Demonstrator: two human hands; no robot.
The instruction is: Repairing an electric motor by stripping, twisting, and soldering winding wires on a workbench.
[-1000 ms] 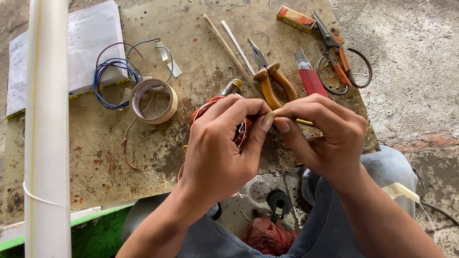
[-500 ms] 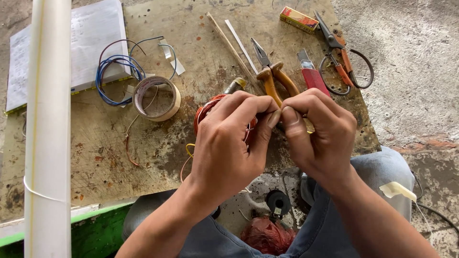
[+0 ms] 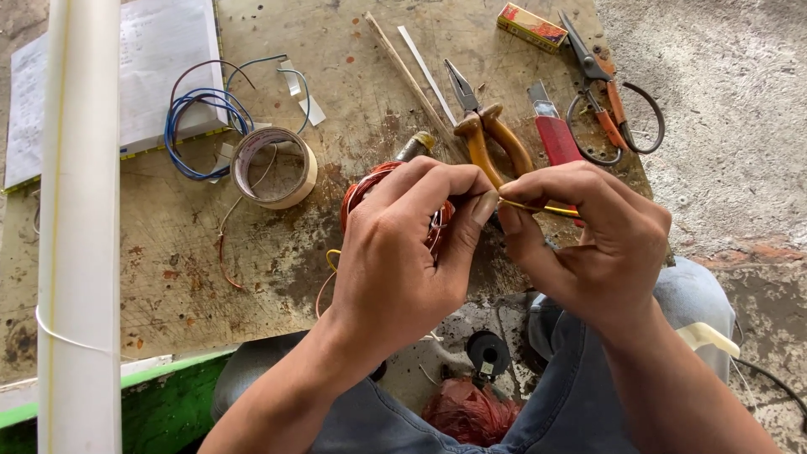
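Observation:
My left hand (image 3: 403,244) is closed around a coil of reddish copper wire (image 3: 363,187), most of it hidden under the fingers. My right hand (image 3: 588,240) pinches a thin yellow wire (image 3: 538,207) between thumb and forefinger. The fingertips of both hands meet at the wire's left end. Both hands hover just above the near edge of a worn, stained wooden board (image 3: 252,252).
On the board lie orange-handled pliers (image 3: 487,134), a red utility knife (image 3: 555,134), scissors (image 3: 605,101), a small box (image 3: 532,25), a tape roll (image 3: 273,166), blue wire loops (image 3: 197,126), thin sticks (image 3: 412,76) and a notebook (image 3: 151,59). A white pipe (image 3: 80,227) stands at left.
My right hand has pulled slightly to the right, drawing the yellow wire out flat between the fingertips. My left hand keeps its hold on the coil.

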